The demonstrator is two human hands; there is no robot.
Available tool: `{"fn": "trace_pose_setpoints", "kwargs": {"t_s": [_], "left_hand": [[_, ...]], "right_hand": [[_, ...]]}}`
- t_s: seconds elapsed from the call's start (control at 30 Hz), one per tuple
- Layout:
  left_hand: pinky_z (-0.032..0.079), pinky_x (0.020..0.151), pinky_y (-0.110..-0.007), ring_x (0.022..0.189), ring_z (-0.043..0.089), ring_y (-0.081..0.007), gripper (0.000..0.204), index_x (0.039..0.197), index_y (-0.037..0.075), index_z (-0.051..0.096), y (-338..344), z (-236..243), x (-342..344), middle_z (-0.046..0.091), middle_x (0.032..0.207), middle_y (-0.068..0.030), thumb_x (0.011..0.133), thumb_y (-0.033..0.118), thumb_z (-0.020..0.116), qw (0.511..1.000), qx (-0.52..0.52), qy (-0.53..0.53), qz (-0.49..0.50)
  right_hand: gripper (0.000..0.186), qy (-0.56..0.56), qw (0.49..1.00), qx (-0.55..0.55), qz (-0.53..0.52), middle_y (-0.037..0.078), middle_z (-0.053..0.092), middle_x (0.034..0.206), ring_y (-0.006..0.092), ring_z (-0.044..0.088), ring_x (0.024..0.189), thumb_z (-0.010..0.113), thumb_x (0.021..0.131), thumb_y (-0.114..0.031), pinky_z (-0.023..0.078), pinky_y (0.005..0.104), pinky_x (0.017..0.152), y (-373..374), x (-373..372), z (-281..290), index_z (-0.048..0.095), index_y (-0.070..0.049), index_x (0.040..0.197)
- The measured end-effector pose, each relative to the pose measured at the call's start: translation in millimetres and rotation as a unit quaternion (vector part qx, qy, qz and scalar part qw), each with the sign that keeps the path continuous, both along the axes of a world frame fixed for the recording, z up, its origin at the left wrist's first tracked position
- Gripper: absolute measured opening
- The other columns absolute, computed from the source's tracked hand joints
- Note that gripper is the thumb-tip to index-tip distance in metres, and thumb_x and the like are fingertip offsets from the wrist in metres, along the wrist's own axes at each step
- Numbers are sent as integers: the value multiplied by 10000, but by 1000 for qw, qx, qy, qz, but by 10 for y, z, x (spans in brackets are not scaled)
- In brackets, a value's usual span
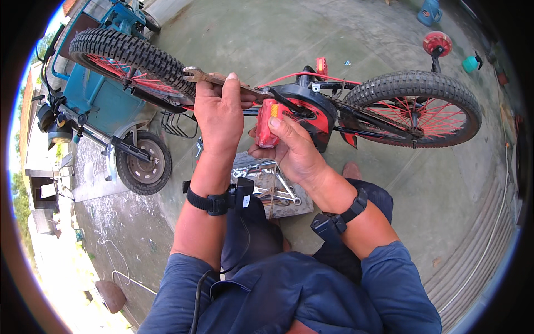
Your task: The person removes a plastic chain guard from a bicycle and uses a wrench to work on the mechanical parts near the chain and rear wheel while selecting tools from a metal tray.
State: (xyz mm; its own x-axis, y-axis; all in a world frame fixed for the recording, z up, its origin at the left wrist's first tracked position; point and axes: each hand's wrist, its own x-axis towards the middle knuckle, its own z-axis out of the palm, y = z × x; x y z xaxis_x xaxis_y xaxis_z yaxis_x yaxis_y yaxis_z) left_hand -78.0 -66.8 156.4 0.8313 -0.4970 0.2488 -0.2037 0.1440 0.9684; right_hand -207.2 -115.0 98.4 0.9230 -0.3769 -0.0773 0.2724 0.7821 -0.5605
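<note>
My left hand is closed around a metal open-end wrench. One jaw of it sticks out left of the fingers; the other end reaches the inner side of a red bicycle pedal with a yellow reflector. Gripping this pedal is my right hand, thumb on the reflector and fingers partly hidden behind. The pedal sits beside the crank area of a black and red bicycle. The exact fit of wrench and pedal axle is hidden by the hands.
The bicycle's knobbly front tyre lies left, its rear tyre right, near a red training wheel. Several wrenches lie on a grey slab below my hands. A teal cargo tricycle stands left, a blue jug far right.
</note>
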Motion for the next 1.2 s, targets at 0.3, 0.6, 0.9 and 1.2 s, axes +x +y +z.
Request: {"fn": "trace_pose_setpoints", "kwargs": {"t_s": [0.3,0.6,0.9,1.2], "left_hand": [[523,588,-251,782,644,-167,331,1091,-7,601,129,-748,41,676,955,-116,971,289,515,848,-146,493,-129],[555,561,-251,786,715,-222,163,1074,39,492,249,-79,56,675,961,-141,1020,192,500,997,15,60,-50],[523,638,-291,739,684,-167,175,971,-6,530,-58,662,-259,673,800,-92,949,134,632,885,243,-375,-133],[525,599,-299,689,684,-204,168,920,-10,548,-235,659,-325,684,800,-126,946,141,617,902,257,-303,-170]], "right_hand": [[484,-51,999,-2,11,146,636,1091,249,692,887,556,970,-385,595,346,776,-62,-78,-64,486,-31,1294],[463,-30,998,-48,-2,140,621,1075,233,688,870,560,966,-399,588,328,757,-165,-205,-30,489,-26,1232],[480,12,996,-83,-15,90,606,1013,193,680,821,619,938,-408,583,306,720,-175,-276,65,492,-48,1229],[496,13,997,-78,-24,76,593,1009,180,672,797,646,924,-393,581,300,709,-192,-325,37,485,-57,1252]]}}
